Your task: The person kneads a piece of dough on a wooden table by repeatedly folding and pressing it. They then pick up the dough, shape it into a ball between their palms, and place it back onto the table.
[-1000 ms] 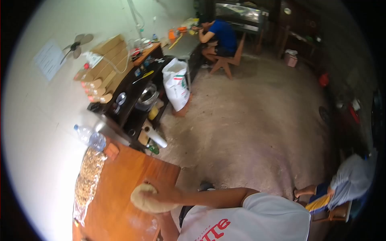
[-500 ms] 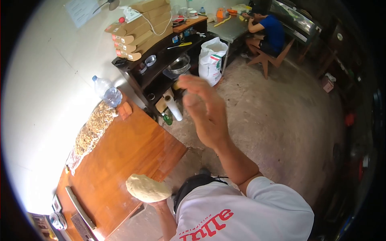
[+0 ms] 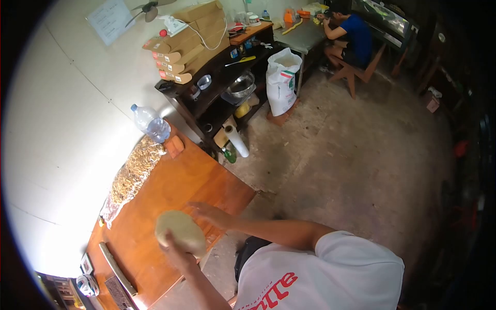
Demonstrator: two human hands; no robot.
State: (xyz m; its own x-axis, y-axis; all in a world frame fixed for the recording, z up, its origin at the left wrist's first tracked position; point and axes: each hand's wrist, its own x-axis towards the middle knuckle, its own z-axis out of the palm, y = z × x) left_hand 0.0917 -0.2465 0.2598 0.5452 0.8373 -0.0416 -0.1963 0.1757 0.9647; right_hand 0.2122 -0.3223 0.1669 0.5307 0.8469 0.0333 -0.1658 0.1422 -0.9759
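Note:
A pale, flattened round of dough (image 3: 178,230) is held above the wooden table. My left hand (image 3: 178,251) grips its near edge, the thumb lying across the face and the other fingers hidden behind. My right hand (image 3: 213,215) hovers just right of the dough, palm turned toward it, fingers stretched out and slightly blurred. On the table to the left lies a long pale rolling pin (image 3: 118,268) beside a dark flat object (image 3: 120,292).
Along the wall side of the wooden table (image 3: 206,175) rest a bag of brownish bits (image 3: 137,168) and a water bottle (image 3: 151,124). Beyond stand a dark shelf (image 3: 194,116), stacked cardboard boxes (image 3: 194,44) and a white sack (image 3: 282,85). A seated person (image 3: 354,41) works at a far table.
My right hand has come down from its raised position to beside the dough. The dough, in my left hand, has tilted more upright. The view has shifted slightly.

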